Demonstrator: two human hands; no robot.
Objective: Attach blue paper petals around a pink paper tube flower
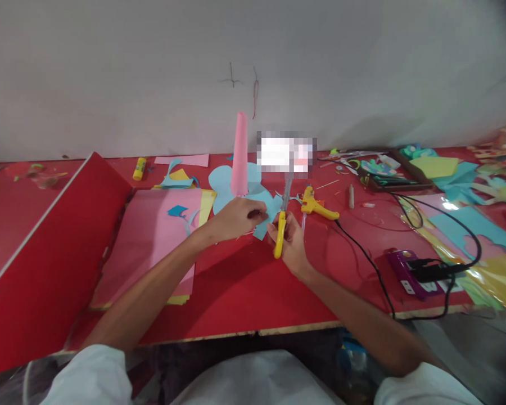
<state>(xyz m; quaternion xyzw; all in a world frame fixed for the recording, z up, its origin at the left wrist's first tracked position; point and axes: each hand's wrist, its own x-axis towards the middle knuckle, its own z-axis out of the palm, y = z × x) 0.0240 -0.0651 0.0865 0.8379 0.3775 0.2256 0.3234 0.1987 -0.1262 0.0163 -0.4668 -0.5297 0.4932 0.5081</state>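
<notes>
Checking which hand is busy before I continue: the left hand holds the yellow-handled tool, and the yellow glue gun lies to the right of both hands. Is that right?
Not quite: the right hand, not the left, holds the yellow-handled tool, as the head view shows. The yellow glue gun does lie to the right of both hands.
</notes>
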